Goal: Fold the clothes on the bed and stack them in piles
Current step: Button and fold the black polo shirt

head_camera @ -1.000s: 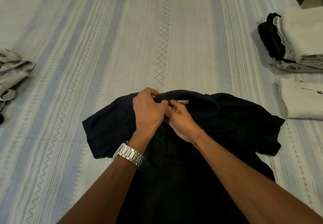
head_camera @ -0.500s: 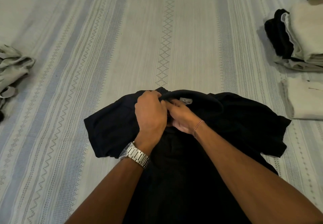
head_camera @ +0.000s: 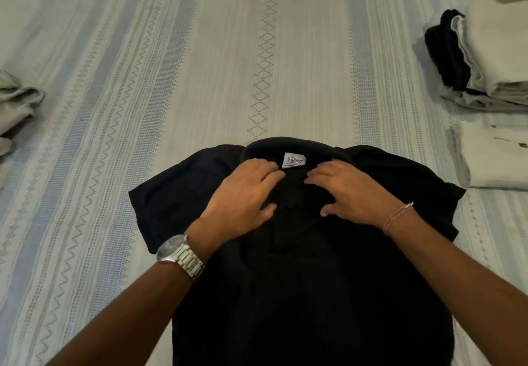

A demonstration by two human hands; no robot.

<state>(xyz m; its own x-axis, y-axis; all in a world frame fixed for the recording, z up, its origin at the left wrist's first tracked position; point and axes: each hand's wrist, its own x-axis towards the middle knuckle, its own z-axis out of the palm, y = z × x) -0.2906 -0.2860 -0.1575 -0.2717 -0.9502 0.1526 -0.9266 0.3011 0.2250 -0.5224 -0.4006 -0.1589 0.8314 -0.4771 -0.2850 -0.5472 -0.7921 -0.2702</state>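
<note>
A black collared shirt [head_camera: 314, 294] lies spread face up on the striped bedspread [head_camera: 200, 79], its collar pointing away from me and a white neck label [head_camera: 294, 160] showing. My left hand [head_camera: 243, 202], with a metal watch at the wrist, rests flat on the shirt just left of the collar opening. My right hand [head_camera: 348, 194], with a thin bracelet, lies flat to the right of the opening. Both hands have fingers extended and press the fabric near the placket. The shirt's short sleeves stick out to either side.
A stack of folded white and black clothes [head_camera: 485, 56] sits at the far right edge. A folded white garment [head_camera: 497, 157] lies in front of it. A crumpled grey garment [head_camera: 17, 105] lies at the left edge.
My hands were bunched together gripping the collar. Now they have come apart and lie flat on either side of the neck opening, and the label is uncovered.
</note>
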